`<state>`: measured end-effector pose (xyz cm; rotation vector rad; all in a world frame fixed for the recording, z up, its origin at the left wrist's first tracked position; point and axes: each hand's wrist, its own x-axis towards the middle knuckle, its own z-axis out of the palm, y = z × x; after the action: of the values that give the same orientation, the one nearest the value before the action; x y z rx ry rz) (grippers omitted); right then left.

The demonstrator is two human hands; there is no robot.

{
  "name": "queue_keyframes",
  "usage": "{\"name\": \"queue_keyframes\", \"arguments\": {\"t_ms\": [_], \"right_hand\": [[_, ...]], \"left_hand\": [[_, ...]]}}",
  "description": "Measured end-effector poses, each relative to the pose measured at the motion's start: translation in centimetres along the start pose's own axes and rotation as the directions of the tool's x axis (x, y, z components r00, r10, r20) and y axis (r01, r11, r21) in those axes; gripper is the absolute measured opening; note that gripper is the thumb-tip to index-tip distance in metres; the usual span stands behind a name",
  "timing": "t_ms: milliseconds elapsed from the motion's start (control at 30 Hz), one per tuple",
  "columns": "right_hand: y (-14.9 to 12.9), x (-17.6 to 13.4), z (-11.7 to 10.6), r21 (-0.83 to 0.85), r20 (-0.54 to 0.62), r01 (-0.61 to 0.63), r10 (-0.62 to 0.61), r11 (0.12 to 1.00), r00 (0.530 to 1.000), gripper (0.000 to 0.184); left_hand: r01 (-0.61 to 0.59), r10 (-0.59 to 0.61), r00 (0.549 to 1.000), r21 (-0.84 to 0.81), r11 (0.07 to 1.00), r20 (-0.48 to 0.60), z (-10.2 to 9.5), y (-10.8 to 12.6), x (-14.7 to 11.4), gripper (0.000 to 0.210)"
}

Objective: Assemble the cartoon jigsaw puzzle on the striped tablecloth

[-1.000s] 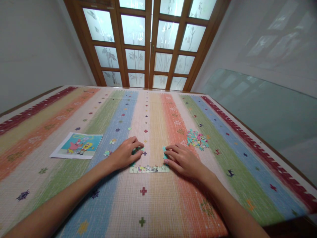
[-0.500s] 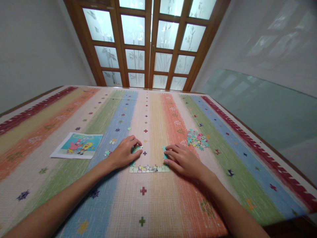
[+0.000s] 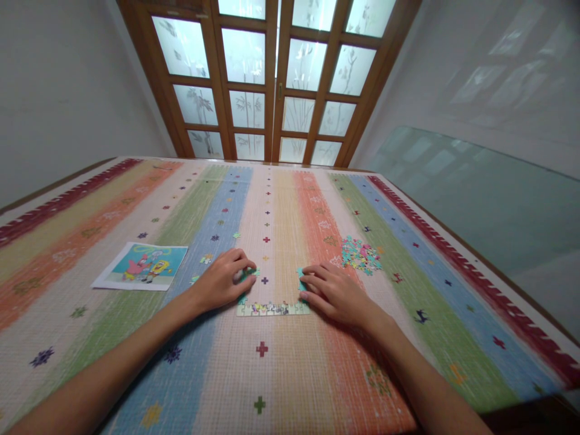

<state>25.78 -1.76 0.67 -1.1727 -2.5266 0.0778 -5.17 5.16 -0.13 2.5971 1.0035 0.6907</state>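
Slants the left forearm (image 3: 127, 347) up from the lower left, with the left hand (image 3: 224, 279) palm down and its fingers curled, thumb and forefinger at the left side of the puzzle frame (image 3: 273, 309). Cannot tell about any pinch there, with most of that side hidden under the fingers. Angles the right forearm (image 3: 419, 362) in from the lower right, with the right hand (image 3: 333, 291) palm down, fingers loosely spread and gripping nothing, tips resting on the teal right side. Lies flat on the striped tablecloth (image 3: 294, 377), between both hands. Runs left to right along the long axis of the bottom strip (image 3: 267, 310), with a straight edge toward the person; points away at both sides, toward the glazed doors (image 3: 274, 90).
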Motion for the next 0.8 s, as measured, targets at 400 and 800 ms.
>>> {"name": "queue_keyframes", "arguments": {"t_ms": [400,800], "right_hand": [[-0.02,0.01,0.06,-0.016,0.002,0.012,-0.012,1.000,1.000,0.021],[0.08,-0.07,0.17,-0.025,0.015,0.016,-0.015,1.000,1.000,0.024]], "left_hand": [[-0.213,0.213,0.977,0.081,0.974,0.015,0.25,-0.38,-0.43,0.030],[-0.186,0.186,0.983,0.003,0.983,0.010,0.60,-0.51,-0.62,0.031]]}}
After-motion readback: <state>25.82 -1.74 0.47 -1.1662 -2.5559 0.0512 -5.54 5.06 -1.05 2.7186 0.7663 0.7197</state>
